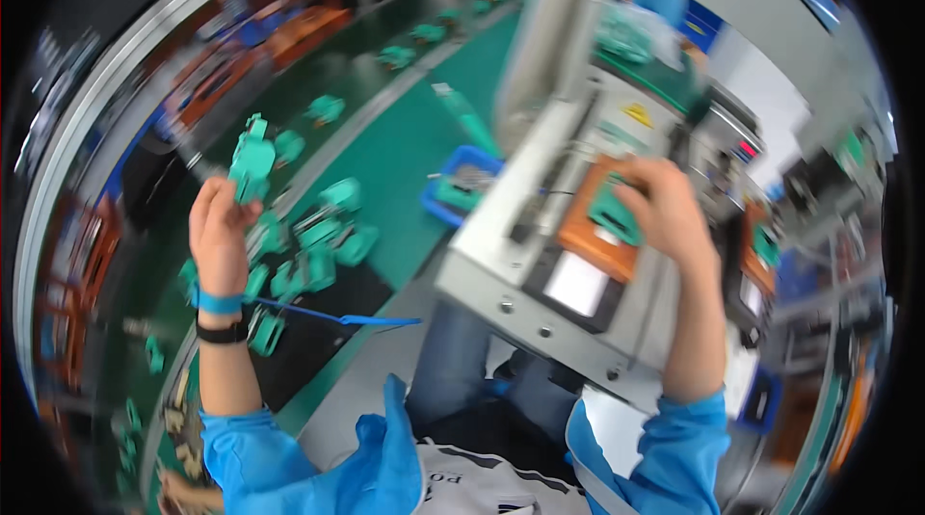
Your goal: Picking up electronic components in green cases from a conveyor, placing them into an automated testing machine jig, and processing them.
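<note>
My left hand (220,221) is raised at the left, its fingers closed on a green plastic housing (252,157) that sticks up from the fingertips. A blue wrist strap (220,302) circles that wrist, above a black band. Over the machine at the right, my right hand (663,207) bends its fingers down onto another green plastic part (613,213). That part sits in an orange fixture block (595,250) on the machine's bed. Whether the right fingers grip the part or only press against it, I cannot tell.
Several green housings (323,245) lie heaped on the table by my left wrist. A blue bin (438,197) holds small parts beside the machine (482,269). More green parts (397,56) sit along a dark conveyor. A second orange fixture (756,250) stands at the right. Another person's hand (183,491) shows lower left.
</note>
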Motion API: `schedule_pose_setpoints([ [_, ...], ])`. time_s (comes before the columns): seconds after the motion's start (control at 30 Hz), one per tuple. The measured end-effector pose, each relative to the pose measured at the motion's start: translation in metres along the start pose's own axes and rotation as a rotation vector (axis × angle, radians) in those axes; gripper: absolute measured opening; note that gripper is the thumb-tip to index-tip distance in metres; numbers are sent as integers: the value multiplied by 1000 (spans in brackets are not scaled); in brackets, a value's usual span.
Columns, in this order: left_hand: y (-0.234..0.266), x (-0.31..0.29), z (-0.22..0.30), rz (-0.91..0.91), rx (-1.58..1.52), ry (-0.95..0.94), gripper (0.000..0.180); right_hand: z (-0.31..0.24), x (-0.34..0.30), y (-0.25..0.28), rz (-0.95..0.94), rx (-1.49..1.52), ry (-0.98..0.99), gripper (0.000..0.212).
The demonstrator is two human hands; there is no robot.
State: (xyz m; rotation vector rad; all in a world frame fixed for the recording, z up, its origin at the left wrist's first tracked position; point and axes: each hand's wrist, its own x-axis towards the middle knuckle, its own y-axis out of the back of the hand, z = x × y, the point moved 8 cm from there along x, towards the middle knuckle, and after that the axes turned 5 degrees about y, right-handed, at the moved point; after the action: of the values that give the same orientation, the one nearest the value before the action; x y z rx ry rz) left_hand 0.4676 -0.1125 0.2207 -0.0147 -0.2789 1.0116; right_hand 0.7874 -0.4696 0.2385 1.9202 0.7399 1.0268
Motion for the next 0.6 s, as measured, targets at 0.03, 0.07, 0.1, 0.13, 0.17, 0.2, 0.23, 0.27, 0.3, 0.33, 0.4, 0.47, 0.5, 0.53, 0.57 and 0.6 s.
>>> schedule_pose_setpoints([
  [0.03,47,8,-13,53,68,10,19,9,0,-4,-75,-62,-84,17],
  [0.07,91,10,-22,150,134,21,19,-6,1,1,-18,-19,-11,17],
  [0.1,142,14,-37,290,164,41,18,-7,1,-2,28,-28,-4,15],
  [0.13,189,15,-50,398,238,77,17,-8,3,-7,-24,-102,-9,14],
  [0.17,236,11,-63,502,270,109,17,-7,5,-14,-41,-76,-15,14],
  [0.2,282,1,-71,608,302,136,18,-2,8,-22,-182,-62,-155,17],
  [0.23,323,-12,-79,722,334,192,19,-2,7,-23,-132,-22,-48,23],
  [0.27,360,-23,-88,824,360,249,20,1,-1,-19,-77,15,49,30],
  [0.3,396,-36,-94,931,387,301,22,9,-11,-25,-121,80,38,37],
  [0.33,430,-39,-109,1001,428,305,24,10,-23,-20,-157,121,14,44],
  [0.4,500,-67,-131,1168,531,314,32,-13,-30,-23,-51,16,-29,49],
  [0.47,533,-85,-163,1138,582,500,37,-2,-41,-28,45,65,-58,47],
  [0.5,560,-102,-177,1179,501,498,37,-1,-39,-30,68,89,-49,46],
  [0.53,538,-99,-172,1143,605,503,38,-4,-41,-30,87,82,-58,46],
  [0.57,513,-93,-165,1104,708,506,39,-6,-43,-30,106,75,-66,45],
  [0.6,481,-81,-151,1066,816,496,40,-3,-48,-27,132,30,-102,45],
])
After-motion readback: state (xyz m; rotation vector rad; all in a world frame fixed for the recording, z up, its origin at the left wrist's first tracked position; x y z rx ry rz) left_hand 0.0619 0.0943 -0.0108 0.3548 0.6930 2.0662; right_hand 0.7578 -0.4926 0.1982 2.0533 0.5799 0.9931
